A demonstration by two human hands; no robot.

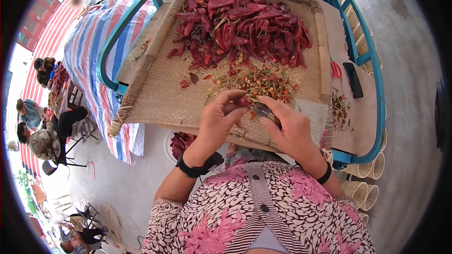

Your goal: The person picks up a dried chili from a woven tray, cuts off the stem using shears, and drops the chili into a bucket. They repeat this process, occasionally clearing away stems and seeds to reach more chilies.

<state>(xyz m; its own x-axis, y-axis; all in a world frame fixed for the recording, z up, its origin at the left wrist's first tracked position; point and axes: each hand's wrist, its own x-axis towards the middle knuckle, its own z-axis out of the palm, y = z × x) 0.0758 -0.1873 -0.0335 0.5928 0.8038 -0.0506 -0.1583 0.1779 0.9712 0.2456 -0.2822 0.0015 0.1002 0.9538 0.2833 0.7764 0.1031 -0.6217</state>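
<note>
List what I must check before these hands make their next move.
1. Red pepper held: ok, in the fingers of the left hand.
2. Dark object at the right hand gripped firmly: cannot tell, mostly hidden.
3. Both hands over the woven tray: ok, at its near side.
4. Pepper pile apart from stem scraps: not ok, they meet.
5. Phone off the tray: ok, beside it.

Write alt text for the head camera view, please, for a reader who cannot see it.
A person's left hand holds a red pepper while the right hand holds a partly hidden object near its stem, above a woven tray bearing heaped red peppers and loose stems. Other people are in the background.
</note>
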